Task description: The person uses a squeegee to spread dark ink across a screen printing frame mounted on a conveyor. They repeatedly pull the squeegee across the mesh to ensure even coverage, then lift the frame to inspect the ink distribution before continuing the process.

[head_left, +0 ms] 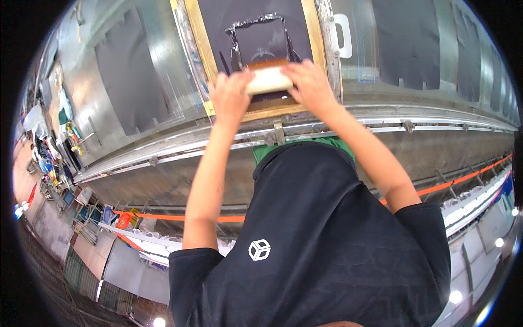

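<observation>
Both hands grip a squeegee with a pale handle and a brown blade edge (269, 80), one at each end. My left hand (231, 97) is closed round its left end. Round the right end are the fingers of my right hand (311, 87). The squeegee sits at the near end of a wood-framed printing screen (312, 27), over its dark mesh. Beyond the blade, glossy black ink (256, 22) lies in a rough three-sided outline on the mesh. A small pale mark shows inside it.
Dark fabric pieces (131, 71) lie flat on the long metal table left of the screen, and more (406, 43) to its right. A metal rail (376, 121) runs along the near edge. A white loop handle (343, 35) stands beside the frame. Clutter (60, 131) fills the far left.
</observation>
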Demonstrator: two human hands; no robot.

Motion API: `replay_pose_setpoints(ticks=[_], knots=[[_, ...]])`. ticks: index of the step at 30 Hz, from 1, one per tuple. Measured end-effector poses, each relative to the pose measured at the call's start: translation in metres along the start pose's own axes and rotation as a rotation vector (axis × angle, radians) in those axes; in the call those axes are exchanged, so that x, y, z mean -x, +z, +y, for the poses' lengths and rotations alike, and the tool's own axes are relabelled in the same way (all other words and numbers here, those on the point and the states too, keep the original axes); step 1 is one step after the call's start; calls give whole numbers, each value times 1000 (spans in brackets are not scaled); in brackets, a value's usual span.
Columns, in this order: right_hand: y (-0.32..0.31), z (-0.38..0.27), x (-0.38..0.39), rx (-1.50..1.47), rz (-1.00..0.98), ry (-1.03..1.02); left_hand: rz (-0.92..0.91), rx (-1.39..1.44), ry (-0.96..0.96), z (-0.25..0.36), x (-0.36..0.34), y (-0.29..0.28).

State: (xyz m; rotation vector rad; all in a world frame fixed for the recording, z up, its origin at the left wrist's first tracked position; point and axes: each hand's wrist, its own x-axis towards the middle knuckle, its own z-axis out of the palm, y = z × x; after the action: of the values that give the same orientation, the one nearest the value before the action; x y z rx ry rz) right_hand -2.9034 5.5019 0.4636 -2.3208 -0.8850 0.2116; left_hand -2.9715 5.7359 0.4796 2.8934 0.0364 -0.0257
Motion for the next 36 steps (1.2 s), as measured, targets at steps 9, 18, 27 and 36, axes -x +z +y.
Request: replay_pose_setpoints(ticks=[9, 18, 27, 36], knots=[[-54, 121, -55, -192, 369, 392, 47, 218, -48, -30, -81, -12], [-41, 126, -90, -444, 464, 602, 264, 230, 77, -17, -39, 15], [-40, 28, -123, -323, 578, 543, 268, 238, 30, -32, 98, -7], [139, -138, -197, -407, 608, 446, 203, 96, -10, -249, 168, -76]])
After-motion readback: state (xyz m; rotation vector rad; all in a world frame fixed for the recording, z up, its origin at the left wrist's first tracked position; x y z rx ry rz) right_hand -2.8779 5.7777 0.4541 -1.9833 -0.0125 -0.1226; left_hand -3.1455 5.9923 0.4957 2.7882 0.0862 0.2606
